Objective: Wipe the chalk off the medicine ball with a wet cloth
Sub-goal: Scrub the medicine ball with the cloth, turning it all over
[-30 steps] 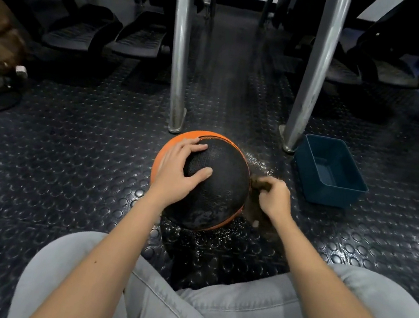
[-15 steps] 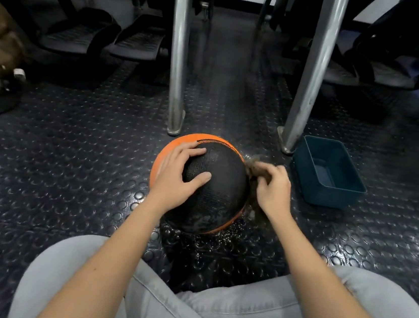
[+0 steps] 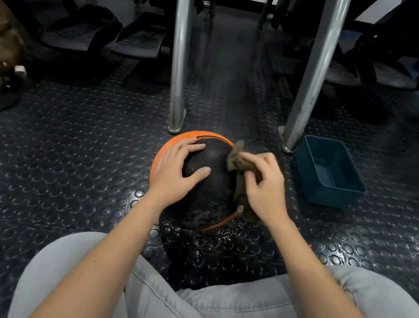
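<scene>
A black and orange medicine ball (image 3: 207, 198) sits on the studded rubber floor in front of my knees. Its black face looks wet and shiny. My left hand (image 3: 177, 173) lies spread on the ball's upper left side, fingers straight. My right hand (image 3: 263, 186) grips a brown wet cloth (image 3: 238, 159) and presses it against the ball's upper right side. Part of the cloth hangs down under my palm.
A dark teal plastic tub (image 3: 330, 173) stands on the floor to the right of the ball. Two metal legs (image 3: 177, 75) (image 3: 309, 86) rise just behind it. Water droplets (image 3: 220, 236) lie on the floor at the ball's base. Black footplates sit at the back left.
My right hand has carried the cloth up from the ball's lower right side to its upper right side. The left hand and the ball stay in place.
</scene>
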`<move>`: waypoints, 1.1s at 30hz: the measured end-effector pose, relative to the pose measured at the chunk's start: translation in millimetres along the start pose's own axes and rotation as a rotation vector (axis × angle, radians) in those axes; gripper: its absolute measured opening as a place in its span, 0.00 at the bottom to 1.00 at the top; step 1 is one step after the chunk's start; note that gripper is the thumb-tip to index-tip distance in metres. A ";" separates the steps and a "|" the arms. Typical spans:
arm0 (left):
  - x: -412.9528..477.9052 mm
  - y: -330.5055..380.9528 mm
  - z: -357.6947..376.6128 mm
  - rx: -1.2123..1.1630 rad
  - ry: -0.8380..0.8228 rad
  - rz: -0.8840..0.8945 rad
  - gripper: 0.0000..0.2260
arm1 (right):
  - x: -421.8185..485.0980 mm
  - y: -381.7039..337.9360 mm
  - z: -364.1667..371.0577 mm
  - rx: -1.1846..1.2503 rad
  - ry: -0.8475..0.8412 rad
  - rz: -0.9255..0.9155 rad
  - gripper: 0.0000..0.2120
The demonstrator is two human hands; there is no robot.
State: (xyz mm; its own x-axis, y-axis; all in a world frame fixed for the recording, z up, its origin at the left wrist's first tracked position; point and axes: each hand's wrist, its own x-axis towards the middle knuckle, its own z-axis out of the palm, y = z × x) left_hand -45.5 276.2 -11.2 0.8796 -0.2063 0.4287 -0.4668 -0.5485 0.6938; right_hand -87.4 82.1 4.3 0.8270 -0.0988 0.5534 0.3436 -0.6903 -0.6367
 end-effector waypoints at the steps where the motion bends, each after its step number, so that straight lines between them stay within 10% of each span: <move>1: 1.7 -0.6 0.4 -0.002 0.002 -0.001 0.28 | -2.7 2.1 2.2 0.000 -0.041 -0.054 0.17; 6: 4.5 2.6 0.9 -0.017 -0.003 -0.007 0.28 | -5.0 45.3 4.2 -0.186 -0.137 0.394 0.16; 13: 1.9 -1.4 1.4 -0.023 0.034 -0.039 0.27 | -14.0 5.6 8.6 -0.016 -0.056 -0.005 0.16; 20: -4.6 15.4 9.7 0.060 0.173 0.174 0.12 | -11.3 48.3 15.8 -0.126 -0.093 0.436 0.16; 25: -9.6 26.5 13.1 0.227 -0.027 0.044 0.22 | -7.0 33.6 13.9 -0.106 -0.132 0.402 0.17; 33: 3.3 1.4 -4.2 0.255 0.173 -0.090 0.24 | -34.1 -9.4 28.3 -0.115 -0.198 -0.069 0.19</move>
State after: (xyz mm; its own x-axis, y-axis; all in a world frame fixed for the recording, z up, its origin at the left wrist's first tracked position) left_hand -43.7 278.1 -6.3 0.8774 -0.0188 0.4794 -0.3304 -0.7481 0.5754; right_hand -106.3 112.3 -23.8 0.8784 0.0865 0.4699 0.3588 -0.7690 -0.5291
